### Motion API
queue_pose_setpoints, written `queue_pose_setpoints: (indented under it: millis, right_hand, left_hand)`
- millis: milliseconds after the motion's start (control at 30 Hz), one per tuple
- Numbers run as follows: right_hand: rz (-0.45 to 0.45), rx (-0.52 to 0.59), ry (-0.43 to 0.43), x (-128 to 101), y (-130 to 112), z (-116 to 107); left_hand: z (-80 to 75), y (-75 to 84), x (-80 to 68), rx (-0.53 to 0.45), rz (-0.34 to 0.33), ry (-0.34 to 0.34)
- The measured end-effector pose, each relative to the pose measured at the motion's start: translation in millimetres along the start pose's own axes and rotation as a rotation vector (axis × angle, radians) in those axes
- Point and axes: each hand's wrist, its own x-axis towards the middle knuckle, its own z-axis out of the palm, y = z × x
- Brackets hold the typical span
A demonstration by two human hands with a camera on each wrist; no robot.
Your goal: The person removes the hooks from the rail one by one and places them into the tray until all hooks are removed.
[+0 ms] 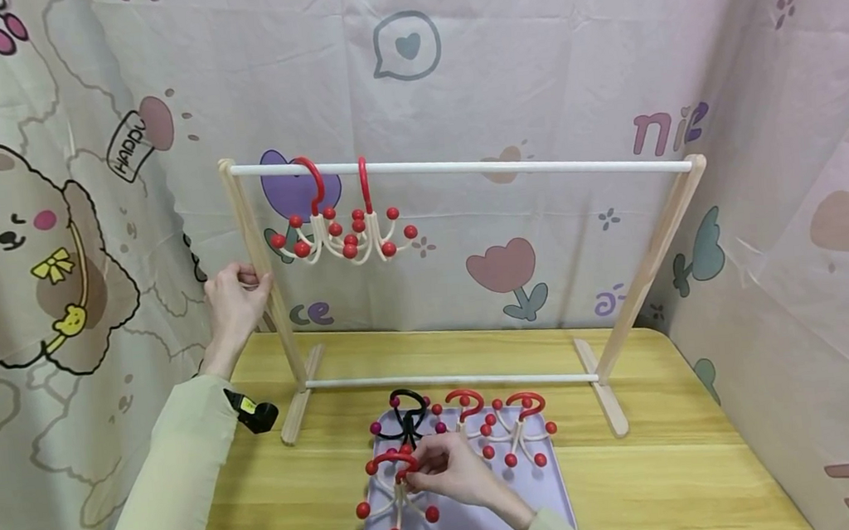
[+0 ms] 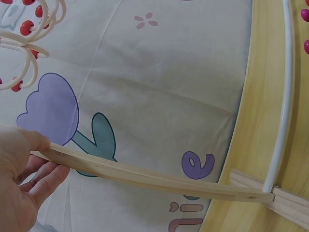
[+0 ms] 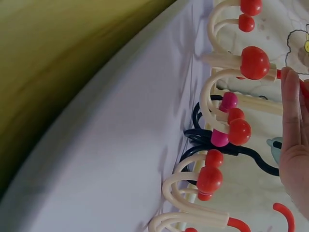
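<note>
A wooden rack (image 1: pixel 649 264) with a white top rod (image 1: pixel 499 166) stands on the table. Two red-hooked hangers (image 1: pixel 317 232) (image 1: pixel 371 232) with cream arms and red balls hang at the rod's left end. My left hand (image 1: pixel 246 279) grips the rack's left post (image 2: pixel 145 176). On a lavender tray (image 1: pixel 475 527), my right hand (image 1: pixel 418 465) pinches a red-hooked hanger (image 1: pixel 396 508) near its neck. In the right wrist view its cream arms (image 3: pixel 217 87) stand over the tray (image 3: pixel 120 145), with my fingers (image 3: pixel 294 145) at the right edge.
A black hanger (image 1: pixel 409 412) with magenta balls and two more red-hooked hangers (image 1: pixel 465 403) (image 1: pixel 525 407) lie at the tray's far end. The rack's lower white rod (image 1: pixel 448 378) runs just behind the tray. Cartoon-printed cloth hangs behind and on both sides of the yellow wooden table (image 1: pixel 673 478).
</note>
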Motion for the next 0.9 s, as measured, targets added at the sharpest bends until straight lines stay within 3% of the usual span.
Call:
queue_pose_setpoints:
  millis: [900]
  right_hand:
    - [0.039,-0.018,0.013,0.6,6.8,1.3]
  left_hand:
    - [-0.9,0.0,-0.6,-0.021,0.008,0.008]
